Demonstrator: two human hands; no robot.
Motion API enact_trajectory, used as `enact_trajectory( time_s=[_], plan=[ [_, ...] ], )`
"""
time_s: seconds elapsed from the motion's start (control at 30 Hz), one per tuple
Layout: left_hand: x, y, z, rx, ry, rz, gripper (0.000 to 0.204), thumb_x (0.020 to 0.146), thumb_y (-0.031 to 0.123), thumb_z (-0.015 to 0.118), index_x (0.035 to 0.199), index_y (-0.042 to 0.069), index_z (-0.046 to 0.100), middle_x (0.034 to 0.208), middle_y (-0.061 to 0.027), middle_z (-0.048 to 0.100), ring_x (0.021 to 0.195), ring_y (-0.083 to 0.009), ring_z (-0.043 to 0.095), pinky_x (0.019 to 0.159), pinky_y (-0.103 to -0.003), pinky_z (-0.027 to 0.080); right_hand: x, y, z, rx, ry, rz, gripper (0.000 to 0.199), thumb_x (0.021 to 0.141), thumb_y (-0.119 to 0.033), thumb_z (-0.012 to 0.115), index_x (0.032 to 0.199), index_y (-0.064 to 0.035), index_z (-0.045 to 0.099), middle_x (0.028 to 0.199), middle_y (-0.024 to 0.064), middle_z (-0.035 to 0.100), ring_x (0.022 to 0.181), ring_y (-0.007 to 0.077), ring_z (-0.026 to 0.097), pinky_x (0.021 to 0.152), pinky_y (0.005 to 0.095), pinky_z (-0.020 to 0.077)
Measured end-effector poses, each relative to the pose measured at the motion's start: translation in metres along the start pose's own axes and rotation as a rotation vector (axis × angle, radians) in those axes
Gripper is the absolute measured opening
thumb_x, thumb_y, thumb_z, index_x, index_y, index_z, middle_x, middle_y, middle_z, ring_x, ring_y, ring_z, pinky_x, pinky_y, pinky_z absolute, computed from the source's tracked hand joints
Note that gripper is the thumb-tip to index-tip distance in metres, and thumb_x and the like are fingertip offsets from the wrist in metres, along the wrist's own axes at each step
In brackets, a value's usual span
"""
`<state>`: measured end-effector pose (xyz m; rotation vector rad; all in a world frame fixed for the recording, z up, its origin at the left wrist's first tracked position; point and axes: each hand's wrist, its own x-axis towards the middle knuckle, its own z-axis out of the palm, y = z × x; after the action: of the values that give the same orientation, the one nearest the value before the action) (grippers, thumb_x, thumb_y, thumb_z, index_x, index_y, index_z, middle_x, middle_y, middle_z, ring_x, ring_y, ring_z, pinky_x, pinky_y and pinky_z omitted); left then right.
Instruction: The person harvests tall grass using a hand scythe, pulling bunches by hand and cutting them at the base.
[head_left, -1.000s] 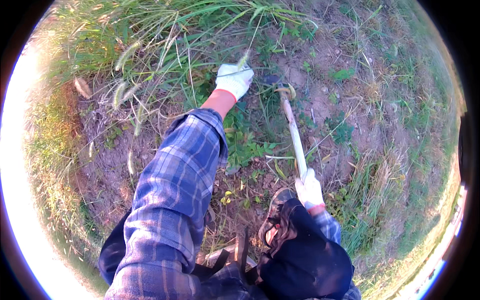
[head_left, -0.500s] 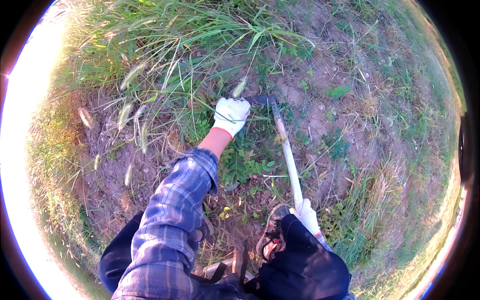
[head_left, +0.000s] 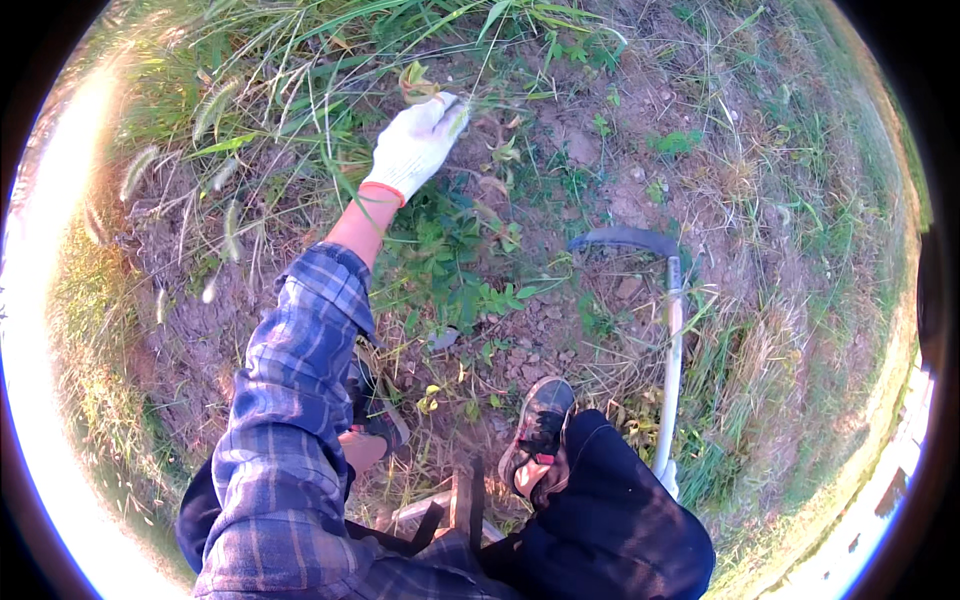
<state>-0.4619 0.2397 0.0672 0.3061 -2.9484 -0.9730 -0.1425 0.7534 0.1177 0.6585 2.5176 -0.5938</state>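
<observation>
My left hand (head_left: 415, 148), in a white knit glove with an orange cuff edge, reaches forward over the weeds with its fingers closed. Yellowish wilted leaves (head_left: 416, 82) stick out by its fingertips, from a weed that it grips; the stem itself is mostly hidden. At the lower right, my right hand (head_left: 669, 480), also gloved in white, grips the end of a sickle's pale wooden handle; most of that hand is hidden behind my knee. The sickle (head_left: 672, 350) stretches forward, its dark curved blade pointing left over bare soil, apart from the left hand.
Low green plants (head_left: 450, 250) grow between my left hand and the blade. Tall grass (head_left: 290, 60) with seed heads stands at the far left. My shoes (head_left: 545, 420) are on the dirt below, beside a low wooden-framed seat (head_left: 465, 500) between my legs. Dry grass (head_left: 750, 370) lies to the right.
The sickle has swung right and back, away from my left hand, with the right hand drawn lower. My left hand has moved forward and left, with yellowish leaves now at its fingers.
</observation>
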Motion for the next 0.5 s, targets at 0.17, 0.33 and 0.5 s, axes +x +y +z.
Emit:
enact_trajectory(
  time_s=[0.17,0.33,0.5],
  plan=[
    [0.042,0.054,0.062,-0.740,0.196,-0.256,0.061,0.094,0.047,0.053,0.135,0.003,0.050,0.123,-0.0216,0.062,0.116,-0.0368,0.058,0.101,-0.041,0.042,0.031,-0.067,0.004,0.737,0.022,0.106,0.026,0.088,-0.010,0.061,0.106,-0.0049,0.043,0.065,0.0068,0.049,0.044,0.0179,0.052,0.040,0.0325,0.0443],
    [0.059,0.079,0.110,-0.303,0.203,-0.562,0.071,0.077,0.046,0.072,0.132,0.007,0.051,0.130,-0.0219,0.055,0.120,-0.0375,0.053,0.103,-0.041,0.041,0.076,-0.125,0.021,0.948,-0.061,0.015,0.025,0.089,-0.007,0.059,0.107,-0.0061,0.042,0.062,0.0033,0.046,0.036,0.0118,0.044,0.032,0.0275,0.0366],
    [0.023,0.066,0.155,-0.058,0.204,-0.272,0.081,0.071,0.024,0.075,0.140,0.007,0.036,0.130,-0.0226,0.054,0.121,-0.0423,0.051,0.105,-0.048,0.040,0.088,-0.162,0.017,0.889,-0.175,0.013,0.024,0.089,-0.008,0.060,0.108,-0.0076,0.045,0.066,0.0019,0.049,0.039,0.0115,0.046,0.036,0.0277,0.0378]
  ],
)
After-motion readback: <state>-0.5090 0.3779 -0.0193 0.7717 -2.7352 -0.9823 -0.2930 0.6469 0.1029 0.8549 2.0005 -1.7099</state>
